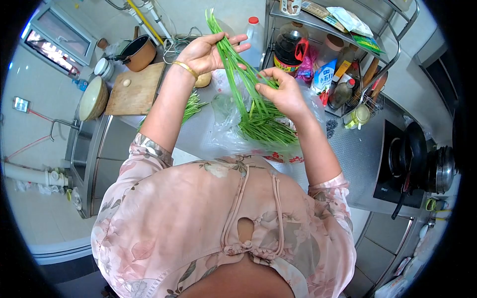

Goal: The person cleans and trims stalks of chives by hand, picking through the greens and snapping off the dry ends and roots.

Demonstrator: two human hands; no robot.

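Long green garlic chives (231, 64) rise in a loose bunch between my two hands. My left hand (204, 53) holds the bunch near its upper end, thumb against the stalks and the other fingers partly stretched out. Lower down, my right hand (285, 94) has thumb and fingers closed on some of the stalks. Beneath them, more chives (268, 130) lie in an opened clear plastic bag (221, 131) on the counter. A smaller pile of chives (191, 108) rests beside my left forearm, which partly hides it.
At the left are a wooden cutting board (134, 92) with a small pale piece on it, a large bowl (93, 99) and a brown pot (139, 53). A metal rack (318, 21) with bottles stands behind my right hand. Pans (410, 149) sit on the cooktop at right.
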